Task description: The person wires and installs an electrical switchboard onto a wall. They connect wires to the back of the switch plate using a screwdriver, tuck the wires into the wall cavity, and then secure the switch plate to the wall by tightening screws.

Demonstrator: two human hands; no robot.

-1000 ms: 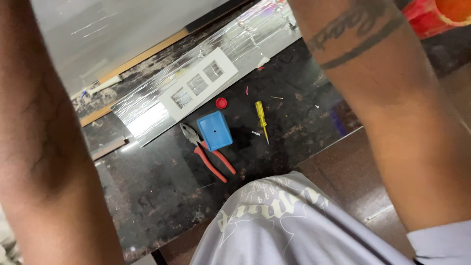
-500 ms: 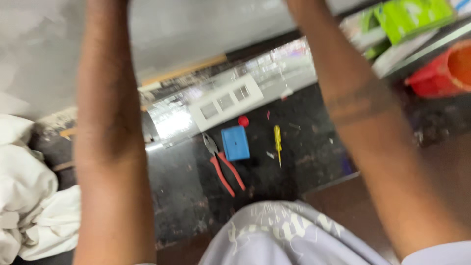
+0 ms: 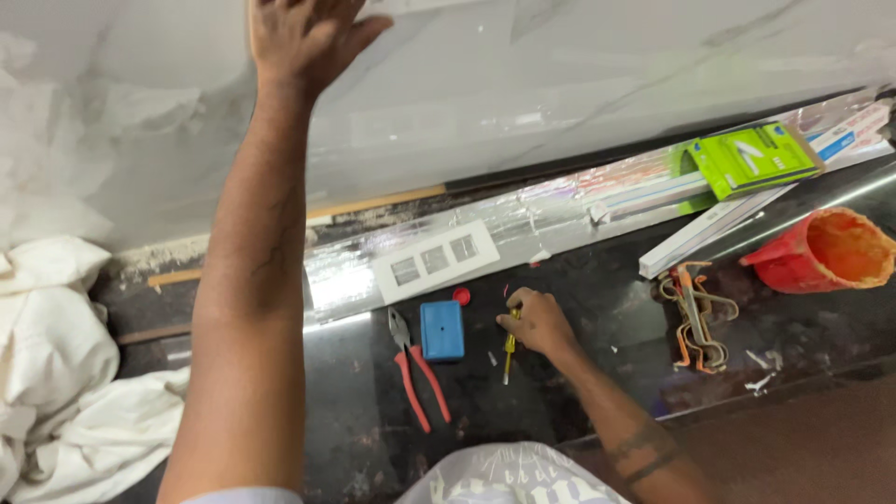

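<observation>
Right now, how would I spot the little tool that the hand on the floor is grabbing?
Find the dark floor below the white marble wall. Beside the blue box and red-handled pliers, the right hand touches a screwdriver. It is the only thin yellow tool there.

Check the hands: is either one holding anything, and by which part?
Right hand closes on the yellow screwdriver at its upper end, still lying on the black counter. Left hand holds nothing, flat against the white wall.

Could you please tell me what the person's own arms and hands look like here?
Both hands, left hand and right hand, are bare, without gloves, rings or watch. The right forearm carries a dark band tattoo. A pale short sleeve edge shows on the left arm.
</observation>
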